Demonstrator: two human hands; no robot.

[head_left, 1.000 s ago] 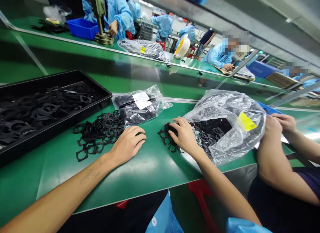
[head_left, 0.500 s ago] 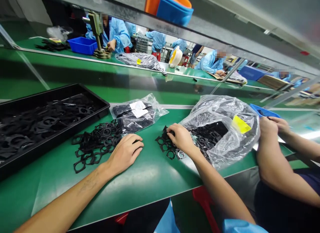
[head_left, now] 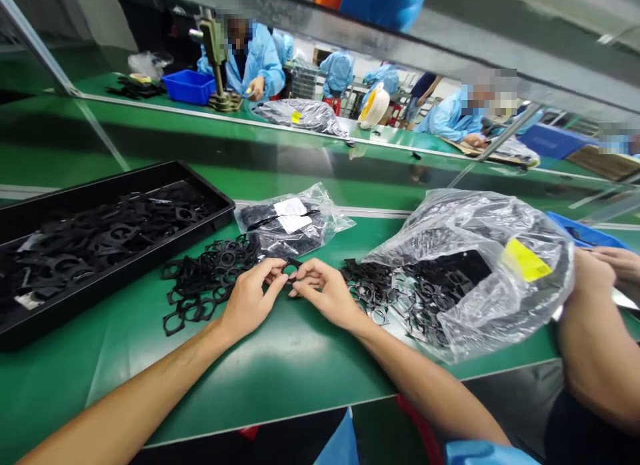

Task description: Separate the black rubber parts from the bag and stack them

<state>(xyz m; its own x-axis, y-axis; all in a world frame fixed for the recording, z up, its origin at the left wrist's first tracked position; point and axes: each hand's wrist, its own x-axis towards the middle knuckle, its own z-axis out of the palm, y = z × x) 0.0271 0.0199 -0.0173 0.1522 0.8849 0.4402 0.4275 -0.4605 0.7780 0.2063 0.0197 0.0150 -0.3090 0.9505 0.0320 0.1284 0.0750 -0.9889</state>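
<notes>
Between my two hands is a small black ring-shaped part [head_left: 291, 264], pinched at its left edge by my left hand [head_left: 257, 293] and at its right by my right hand [head_left: 327, 293]. Fingers partly cover it. Left of my left hand lies a loose pile of black ring parts [head_left: 205, 278] on the green table [head_left: 280, 378]. On the other side, more black parts [head_left: 395, 292] spill from the mouth of a large clear plastic bag [head_left: 500, 305] with a yellow label. A smaller sealed bag [head_left: 290, 218] with a white label sits just behind my hands.
A long black tray [head_left: 115, 278] full of black parts stands at the left. At the right edge a co-worker's arm [head_left: 595, 318] reaches beside the big bag, near a blue bin [head_left: 585, 232]. A metal shelf beam [head_left: 280, 18] crosses overhead.
My right hand has left the parts by the big bag and moved left to meet my left hand. A black ring part is now held between them. The view has shifted slightly.
</notes>
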